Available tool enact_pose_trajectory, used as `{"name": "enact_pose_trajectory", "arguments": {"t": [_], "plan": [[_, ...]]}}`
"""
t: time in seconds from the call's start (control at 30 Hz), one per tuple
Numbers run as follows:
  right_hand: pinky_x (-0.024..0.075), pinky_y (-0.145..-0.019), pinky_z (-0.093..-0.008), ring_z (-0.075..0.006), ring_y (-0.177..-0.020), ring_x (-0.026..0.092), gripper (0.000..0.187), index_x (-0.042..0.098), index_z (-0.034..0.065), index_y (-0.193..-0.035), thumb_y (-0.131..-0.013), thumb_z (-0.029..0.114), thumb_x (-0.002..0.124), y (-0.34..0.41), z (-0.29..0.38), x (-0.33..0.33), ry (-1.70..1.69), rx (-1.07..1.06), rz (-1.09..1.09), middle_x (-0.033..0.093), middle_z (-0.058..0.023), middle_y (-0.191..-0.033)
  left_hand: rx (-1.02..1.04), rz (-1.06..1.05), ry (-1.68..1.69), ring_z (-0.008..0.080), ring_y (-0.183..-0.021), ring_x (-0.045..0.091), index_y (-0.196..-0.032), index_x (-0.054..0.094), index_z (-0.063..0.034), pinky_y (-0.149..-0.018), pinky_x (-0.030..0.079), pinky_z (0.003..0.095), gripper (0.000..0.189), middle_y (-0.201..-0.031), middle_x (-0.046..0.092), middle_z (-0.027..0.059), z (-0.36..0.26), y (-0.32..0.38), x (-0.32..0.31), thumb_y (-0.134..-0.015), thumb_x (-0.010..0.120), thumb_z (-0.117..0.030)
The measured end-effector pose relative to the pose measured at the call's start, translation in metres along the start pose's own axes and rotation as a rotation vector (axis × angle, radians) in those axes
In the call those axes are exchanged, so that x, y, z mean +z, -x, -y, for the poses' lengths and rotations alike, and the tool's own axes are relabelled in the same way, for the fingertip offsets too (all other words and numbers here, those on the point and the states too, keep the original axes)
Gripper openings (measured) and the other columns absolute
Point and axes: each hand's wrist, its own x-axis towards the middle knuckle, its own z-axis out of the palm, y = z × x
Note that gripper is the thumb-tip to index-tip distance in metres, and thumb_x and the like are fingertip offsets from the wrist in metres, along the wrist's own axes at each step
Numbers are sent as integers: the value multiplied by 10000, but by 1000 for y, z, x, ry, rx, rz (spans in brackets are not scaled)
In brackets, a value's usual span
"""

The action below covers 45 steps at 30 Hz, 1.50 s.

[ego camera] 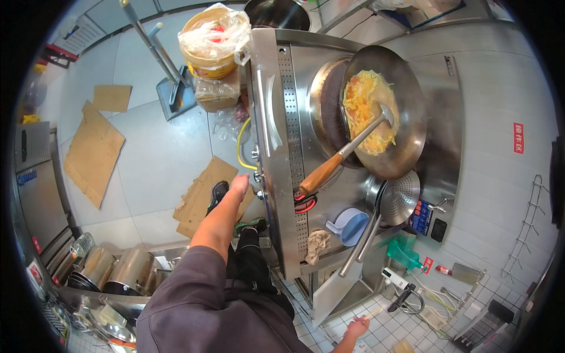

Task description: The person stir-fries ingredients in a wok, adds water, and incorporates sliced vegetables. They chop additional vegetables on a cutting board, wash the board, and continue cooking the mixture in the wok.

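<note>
My left hand is at the stove's front, close to the metal control knobs; its fingers are mostly hidden, so contact is unclear. Low on the right, my right hand grips a thin, pale stick. A large wok rests tilted over the burner, with yellow and orange shredded food inside. A wok ladle lies across it, its wooden handle towards the stove's front. Red-and-black-handled scissors, a blue-and-white plastic scoop and a crumpled cloth lie nearby.
A perforated metal strainer sits beside the wok, long handles pointing down. A yellow hose curves along the stove front. Flattened cardboard lies around my feet; a dustpan and a bucket on a box stand beyond.
</note>
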Motion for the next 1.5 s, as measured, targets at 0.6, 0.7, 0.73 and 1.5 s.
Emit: {"name": "enact_pose_trajectory", "arguments": {"t": [0.6, 0.7, 0.73, 1.5], "plan": [[434, -509, -314, -181, -600, 542, 206, 561, 219, -1128, -973, 100, 496, 38, 27, 40, -611, 212, 37, 607, -49, -821, 306, -5, -1120, 386, -1183, 664, -1176, 748, -37, -1036, 518, 438, 457, -1213, 714, 230, -7, 64, -130, -914, 631, -393], [499, -614, -350, -207, -707, 621, 271, 598, 150, -1159, -1006, 358, 514, 44, 16, 34, -710, 191, 50, 671, -51, -891, 317, 12, -1151, 387, -1180, 665, -1168, 752, -41, -1038, 514, 438, 434, -1221, 715, 223, -17, 69, -153, -889, 634, -351], [506, -633, -347, -211, -747, 638, 300, 599, 146, -1190, -1013, 373, 515, 46, 18, 35, -672, 161, -13, 691, -56, -932, 316, 24, -1147, 386, -1168, 670, -1160, 750, -35, -1033, 516, 437, 428, -1208, 721, 221, -26, 71, -158, -886, 632, -342], [468, -790, -427, -316, -822, 550, 495, 578, 19, -855, -1112, 393, 381, -15, 183, 117, -344, -784, -409, 565, -133, -915, 247, -149, -532, 193, -798, 701, -1214, 642, -4, -616, 533, 323, 304, -992, 715, 82, 19, 268, -258, -977, 635, -193]]}}
